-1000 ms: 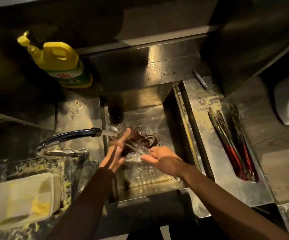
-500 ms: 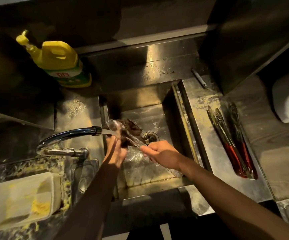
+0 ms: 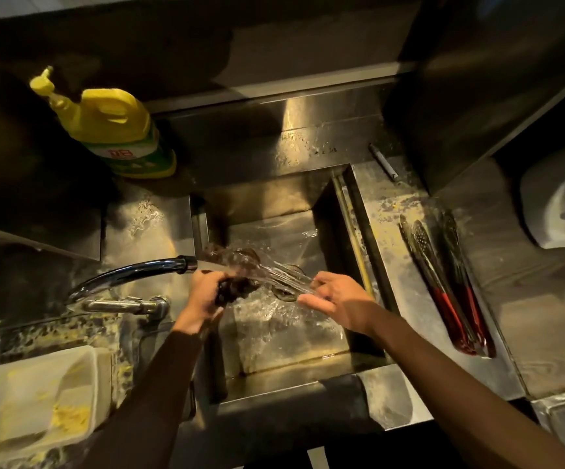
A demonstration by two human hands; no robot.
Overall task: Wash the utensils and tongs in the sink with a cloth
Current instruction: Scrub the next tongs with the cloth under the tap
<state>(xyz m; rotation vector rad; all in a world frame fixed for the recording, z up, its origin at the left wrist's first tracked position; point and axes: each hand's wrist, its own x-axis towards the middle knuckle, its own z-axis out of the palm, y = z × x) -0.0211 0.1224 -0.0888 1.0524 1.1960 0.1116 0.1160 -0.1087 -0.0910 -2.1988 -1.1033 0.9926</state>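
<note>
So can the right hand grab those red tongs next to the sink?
Probably yes, once freed. The right hand holds a metal utensil under the tap, but the red tongs lie uncovered on the counter beside the sink, with nothing between.

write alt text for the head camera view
Over a steel sink, a person's left hand grips a dark cloth while the right hand holds a blurred metal utensil under water running from the faucet. Red-handled tongs lie on the counter to the right; a yellow detergent bottle stands at the back left.
</note>
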